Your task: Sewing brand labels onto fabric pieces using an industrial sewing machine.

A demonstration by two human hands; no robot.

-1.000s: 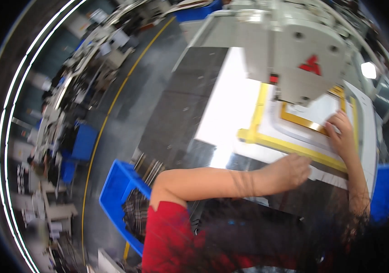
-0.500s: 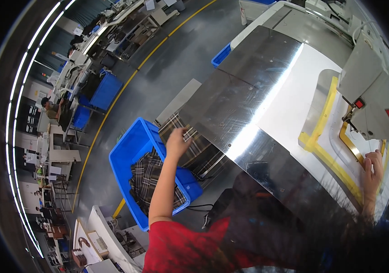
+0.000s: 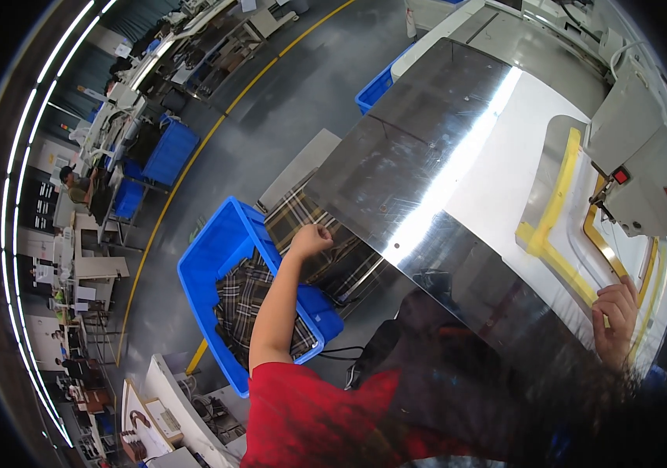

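My left hand (image 3: 311, 240) is closed, its fingers curled in, over brown plaid fabric (image 3: 290, 212) beside the steel tabletop. Whether a fold of fabric is pinched inside it is hidden. My right hand (image 3: 615, 318) lies at the right on the white sewing template (image 3: 566, 228), which has yellow tape along its edges. Its fingers are bent but not wrapped round anything, and the index fingertip reaches a brass-coloured strip (image 3: 603, 251). Just beyond that hand is the grey sewing machine head (image 3: 641, 175).
A blue bin (image 3: 202, 274) with crumpled plaid pieces (image 3: 244, 300) stands below my left forearm. The shiny steel tabletop (image 3: 403, 148) spans the middle. Across the yellow floor line (image 3: 185, 183) are workbenches, blue bins (image 3: 171, 152) and a seated person (image 3: 80, 186).
My left fingers have curled in, and that hand is slightly farther right over the fabric. My right hand has shifted left and down along the template. The whole view has turned slightly.
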